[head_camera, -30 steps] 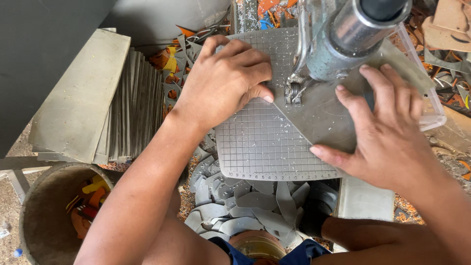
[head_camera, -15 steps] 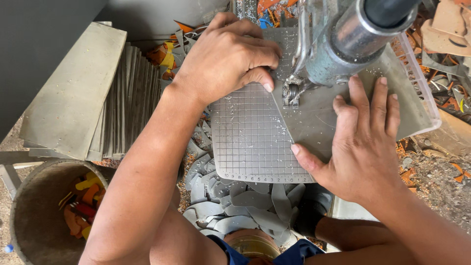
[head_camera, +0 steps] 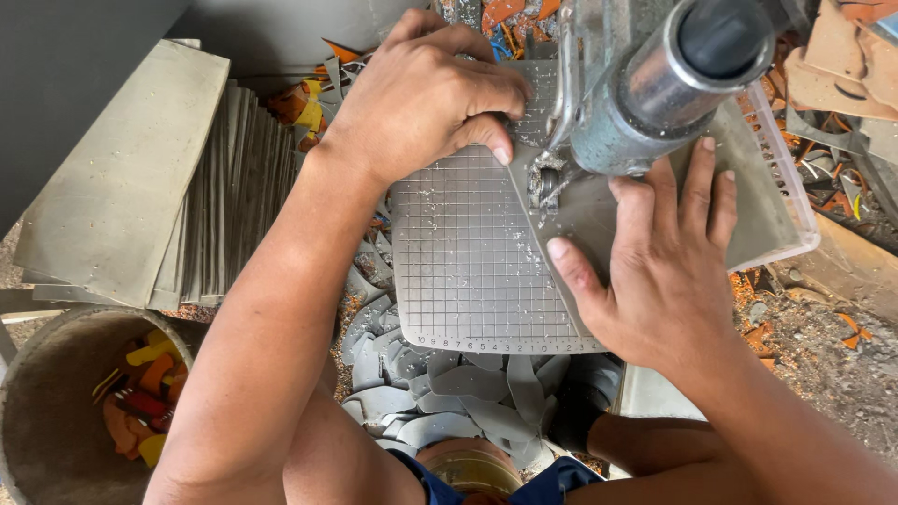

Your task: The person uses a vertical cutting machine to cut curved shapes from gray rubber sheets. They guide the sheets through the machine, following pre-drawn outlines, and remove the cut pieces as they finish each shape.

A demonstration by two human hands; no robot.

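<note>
The person is leaning over a gridded cutting plate (head_camera: 468,262) and pressing a grey sheet (head_camera: 599,210) flat against it with both hands. The left hand (head_camera: 426,93) is lying knuckles-up on the far left part of the plate, fingers curled down, the thumb tip resting just beside the cutter head (head_camera: 547,182). The right hand (head_camera: 659,266) is spreading open, palm down on the sheet, fingers fanned toward the grey motor housing (head_camera: 655,89) that is hanging over the work. Neither hand is clasping anything; both are simply bearing down. The blade itself is mostly hidden, so it seems to be meeting the sheet's edge. A stack of grey sheets (head_camera: 187,187) is leaning at the left, grey offcuts (head_camera: 449,393) are lying below the plate, and a round bin (head_camera: 56,411) is holding coloured scraps.
</note>
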